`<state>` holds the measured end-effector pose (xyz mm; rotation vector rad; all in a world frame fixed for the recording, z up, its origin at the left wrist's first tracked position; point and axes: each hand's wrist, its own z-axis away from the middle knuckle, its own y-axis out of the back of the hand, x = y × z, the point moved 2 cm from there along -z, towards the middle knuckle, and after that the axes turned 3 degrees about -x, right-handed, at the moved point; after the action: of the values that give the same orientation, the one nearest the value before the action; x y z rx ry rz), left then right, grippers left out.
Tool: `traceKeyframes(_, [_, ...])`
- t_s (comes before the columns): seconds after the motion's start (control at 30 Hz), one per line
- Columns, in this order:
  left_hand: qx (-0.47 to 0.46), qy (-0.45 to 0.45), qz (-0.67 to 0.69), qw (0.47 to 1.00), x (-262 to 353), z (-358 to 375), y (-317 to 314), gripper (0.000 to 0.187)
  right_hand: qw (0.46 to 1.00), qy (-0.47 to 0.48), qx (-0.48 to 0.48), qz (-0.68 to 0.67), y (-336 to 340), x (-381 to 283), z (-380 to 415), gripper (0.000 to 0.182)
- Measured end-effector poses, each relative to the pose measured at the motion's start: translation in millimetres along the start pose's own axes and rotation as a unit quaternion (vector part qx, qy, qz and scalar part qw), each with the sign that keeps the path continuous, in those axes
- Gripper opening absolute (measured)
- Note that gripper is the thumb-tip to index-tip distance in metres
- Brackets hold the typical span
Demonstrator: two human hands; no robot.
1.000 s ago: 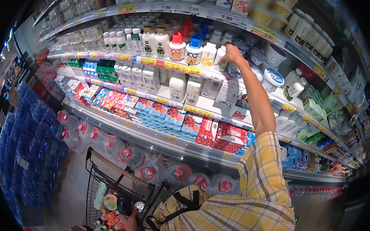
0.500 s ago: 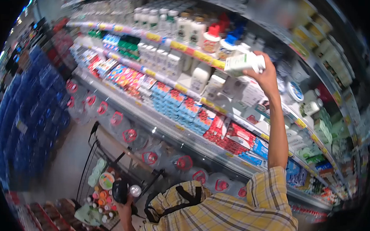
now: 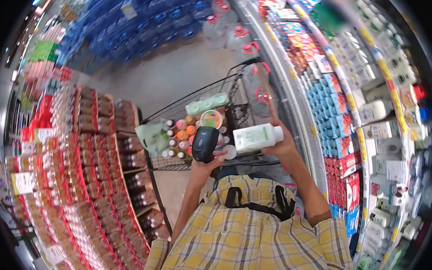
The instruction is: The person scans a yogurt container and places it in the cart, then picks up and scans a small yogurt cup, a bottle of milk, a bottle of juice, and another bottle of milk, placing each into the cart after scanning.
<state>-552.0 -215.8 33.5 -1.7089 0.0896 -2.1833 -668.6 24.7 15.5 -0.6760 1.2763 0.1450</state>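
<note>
My right hand (image 3: 282, 147) grips a white bottle (image 3: 256, 138) with green print and a white cap, tilted on its side in front of my body. In my left hand (image 3: 211, 165) is a black handheld scanner (image 3: 206, 143), its head pointing up toward the cart. Just beyond both hands stands a wire shopping cart (image 3: 186, 105). Inside it are several small bottles with orange and pink caps (image 3: 187, 128), a round tub (image 3: 211, 119), a pale green carton (image 3: 205, 104) and a greenish bag (image 3: 153, 137). A round silvery lid (image 3: 230, 152) shows between my hands.
A refrigerated shelf (image 3: 296, 95) of dairy bottles and cartons runs along the right. Stacks of packaged bottles (image 3: 84, 177) rise on the left. Blue water packs (image 3: 143, 23) stand ahead, with large jugs (image 3: 240, 38) along the shelf base. Grey floor (image 3: 145, 85) lies beyond the cart.
My right hand has brought the white bottle down from the upper shelf to beside the scanner. The view has swung left, toward the cart and the stacked bottles.
</note>
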Motion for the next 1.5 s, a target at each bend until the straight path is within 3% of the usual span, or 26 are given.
traceKeyframes(0.17, [0.048,0.038,0.061,0.996,-13.0,9.2,53.7,0.057,0.993,0.005,-0.111,-0.028,-65.8,37.9,-27.5,0.076])
traceKeyframes(0.47, [0.095,0.020,0.021,0.995,0.0,9.3,77.1,0.059,0.992,-0.006,-0.127,-0.003,-109.0,44.7,-46.9,0.088])
traceKeyframes(0.57, [0.043,-0.023,0.023,0.999,-1.4,7.0,83.2,0.065,0.977,-0.142,-0.144,-0.068,-105.1,45.2,-45.1,0.090])
traceKeyframes(0.67, [-0.004,-0.029,0.023,0.999,-4.8,6.0,94.2,0.070,0.970,-0.202,-0.138,-0.003,-105.0,47.8,-47.1,0.085])
traceKeyframes(0.77, [-0.020,-0.011,0.010,1.000,-14.3,6.5,106.7,0.073,0.975,-0.129,-0.153,0.093,-104.4,54.0,-49.8,0.077])
traceKeyframes(0.87, [-0.002,0.043,-0.056,0.997,-8.7,9.0,109.0,0.072,0.982,-0.093,-0.136,0.091,-110.5,45.9,-48.0,0.070])
traceKeyframes(0.93, [0.020,0.028,-0.091,0.995,2.3,12.1,106.4,0.067,0.989,-0.076,-0.104,0.075,-113.7,41.8,-47.4,0.066])
traceKeyframes(1.0, [0.044,-0.048,-0.096,0.993,12.5,14.9,101.9,0.057,0.992,-0.044,-0.082,0.087,-114.2,41.5,-48.6,0.064])
traceKeyframes(1.2, [0.032,0.065,-0.132,0.989,22.2,33.9,112.2,0.018,0.963,0.123,-0.047,0.235,-113.5,48.3,-59.8,0.063])
traceKeyframes(1.27, [0.022,0.069,-0.133,0.988,28.6,35.2,105.3,0.016,0.940,0.178,-0.045,0.286,-113.9,57.3,-65.2,0.065])
traceKeyframes(1.5, [0.057,0.092,-0.129,0.986,16.4,28.1,98.3,0.011,0.930,0.197,0.015,0.310,-119.0,102.4,-73.7,0.060])
